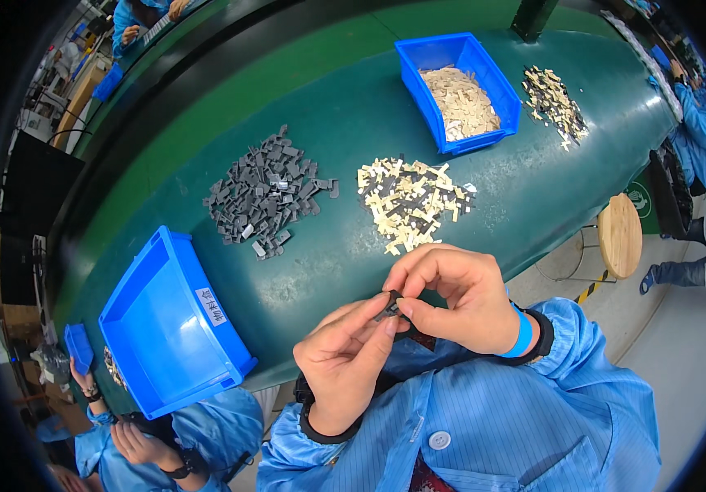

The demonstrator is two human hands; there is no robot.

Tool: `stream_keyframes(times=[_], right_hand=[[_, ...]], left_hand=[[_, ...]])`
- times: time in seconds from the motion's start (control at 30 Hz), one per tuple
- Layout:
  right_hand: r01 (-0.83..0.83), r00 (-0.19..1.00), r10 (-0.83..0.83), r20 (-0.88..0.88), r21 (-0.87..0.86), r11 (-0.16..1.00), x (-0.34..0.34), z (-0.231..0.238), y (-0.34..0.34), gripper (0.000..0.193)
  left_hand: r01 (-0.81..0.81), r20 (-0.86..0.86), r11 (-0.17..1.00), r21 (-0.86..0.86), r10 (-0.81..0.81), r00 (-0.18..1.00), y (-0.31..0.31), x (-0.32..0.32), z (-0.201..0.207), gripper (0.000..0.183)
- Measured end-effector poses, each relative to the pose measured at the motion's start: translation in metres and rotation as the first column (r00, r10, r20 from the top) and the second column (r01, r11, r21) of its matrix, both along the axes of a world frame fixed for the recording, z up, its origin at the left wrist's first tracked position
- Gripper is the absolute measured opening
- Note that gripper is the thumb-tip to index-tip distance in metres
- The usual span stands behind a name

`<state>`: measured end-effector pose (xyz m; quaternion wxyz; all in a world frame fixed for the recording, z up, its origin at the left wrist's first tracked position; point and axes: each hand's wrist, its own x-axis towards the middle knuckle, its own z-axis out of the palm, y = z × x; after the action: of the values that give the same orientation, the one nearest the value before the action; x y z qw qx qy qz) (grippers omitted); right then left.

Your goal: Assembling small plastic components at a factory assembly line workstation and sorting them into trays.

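My left hand (pixel 343 348) pinches a small dark grey plastic part (pixel 388 307) between thumb and fingers, in front of my chest near the table's edge. From the right, my right hand (pixel 459 291) closes thumb and forefinger on the upper end of that same part. Its details are mostly covered by my fingertips. Beyond my hands lies a pile of small cream and black strips (pixel 410 201). Farther left on the green table (pixel 328 246) is a heap of dark grey plastic parts (pixel 267 193), much like the one I hold.
A blue bin (pixel 176 328) with a white label stands at the left. Another blue bin (pixel 496 98) at the far side holds many cream strips, with a second strip pile (pixel 556 107) beside it. A co-worker's hand (pixel 143 447) is at lower left. A round wooden stool (pixel 619 236) stands right.
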<state>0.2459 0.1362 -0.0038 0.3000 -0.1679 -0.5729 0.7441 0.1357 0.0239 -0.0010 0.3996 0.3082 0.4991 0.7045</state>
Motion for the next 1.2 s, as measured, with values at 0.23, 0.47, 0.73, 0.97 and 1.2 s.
stream_keyframes(times=[0.23,0.47,0.73,0.97,1.2], right_hand=[[0.040,0.999,-0.040,0.014,0.018,0.999,-0.002,0.002,-0.001,0.008],[0.015,1.000,-0.018,0.019,0.152,0.988,0.000,0.001,0.003,0.011],[0.055,0.994,-0.081,0.067,0.320,0.946,0.001,0.004,0.008,0.014],[-0.043,0.976,-0.045,0.215,0.387,0.921,0.006,0.013,0.014,0.016],[-0.239,0.968,0.243,0.058,-0.074,0.968,0.009,0.003,0.020,0.011]], left_hand=[[-0.002,0.003,1.000,0.004,0.002,1.000,0.002,-0.001,0.000,0.027],[-0.019,0.006,1.000,-0.010,0.019,1.000,0.001,-0.002,-0.003,0.026],[-0.019,0.144,1.000,-0.005,0.020,0.989,0.004,0.002,-0.004,0.019],[-0.055,0.107,0.996,0.075,0.047,0.993,0.007,0.003,-0.008,0.017],[0.111,0.205,0.986,0.123,-0.135,0.969,0.007,-0.004,-0.011,0.028]])
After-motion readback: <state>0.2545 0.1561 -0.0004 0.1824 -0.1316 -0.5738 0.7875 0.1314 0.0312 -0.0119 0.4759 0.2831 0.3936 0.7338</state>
